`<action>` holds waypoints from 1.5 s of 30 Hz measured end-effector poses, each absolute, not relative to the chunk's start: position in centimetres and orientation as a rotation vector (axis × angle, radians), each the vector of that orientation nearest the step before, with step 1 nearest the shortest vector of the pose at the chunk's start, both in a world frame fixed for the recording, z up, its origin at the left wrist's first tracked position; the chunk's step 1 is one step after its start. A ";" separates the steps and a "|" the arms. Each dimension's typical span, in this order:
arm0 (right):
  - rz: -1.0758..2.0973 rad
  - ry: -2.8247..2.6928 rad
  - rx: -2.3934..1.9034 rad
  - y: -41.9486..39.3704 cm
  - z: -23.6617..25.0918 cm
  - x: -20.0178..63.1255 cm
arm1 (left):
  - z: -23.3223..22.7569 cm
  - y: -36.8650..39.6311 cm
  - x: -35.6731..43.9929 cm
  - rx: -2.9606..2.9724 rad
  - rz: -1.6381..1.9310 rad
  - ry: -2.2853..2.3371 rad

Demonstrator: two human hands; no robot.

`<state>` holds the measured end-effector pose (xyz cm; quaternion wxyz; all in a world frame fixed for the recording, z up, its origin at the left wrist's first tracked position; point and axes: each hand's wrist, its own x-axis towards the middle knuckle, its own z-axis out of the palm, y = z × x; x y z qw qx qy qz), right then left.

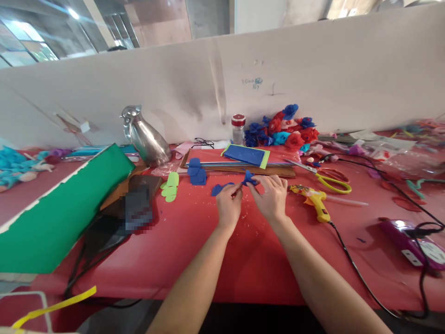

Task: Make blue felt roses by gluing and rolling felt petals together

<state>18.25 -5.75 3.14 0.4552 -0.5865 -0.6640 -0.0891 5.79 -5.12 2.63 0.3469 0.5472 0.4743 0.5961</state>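
Centrally, left hand [227, 204] and right hand [272, 195] both pinch a blue felt flower [249, 178]; petals could unroll if either pinch slackens, glue gun [313, 198] close right.

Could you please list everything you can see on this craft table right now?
Small blue foam flower piece: one, blue, held between both hands.
Loose blue foam petals: several, blue, left of the hands.
Light green foam cut-outs: few, green, beside the petals.
Yellow glue gun: one, right of the hands.
Yellow-handled scissors: one, behind the gun.
Finished foam flowers: pile, blue and red, by the partition.
Silver metal jug: one, back left.
Green foam sheet: one, far left.
Left hand, right hand: pinching the piece.
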 end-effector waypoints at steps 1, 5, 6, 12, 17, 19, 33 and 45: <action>-0.222 -1.635 -1.448 -5.8 3.2 18.2 | 2.6 -5.1 5.8 1.422 1.548 1.235; -0.247 -1.629 -1.442 -5.8 3.3 18.1 | 2.5 -5.1 5.9 1.416 1.540 1.243; -0.267 -1.626 -1.438 -5.9 3.3 18.1 | 2.5 -5.1 5.9 1.388 1.534 1.237; -0.270 -1.430 -1.276 -6.4 3.5 17.6 | 2.5 -4.5 6.2 0.796 1.421 1.029; 0.337 -1.253 -1.266 -6.2 2.5 16.4 | 3.1 -4.4 6.0 0.524 1.377 0.861; 0.660 -1.225 -1.244 -5.9 2.1 16.0 | 3.3 -4.5 6.0 0.489 1.372 0.811; 1.071 -1.191 -1.030 -5.1 1.7 16.0 | 2.7 -4.5 5.8 0.396 1.236 0.685; 1.057 -1.126 -1.019 -5.1 2.2 16.3 | 3.8 -5.1 6.1 0.732 1.613 0.934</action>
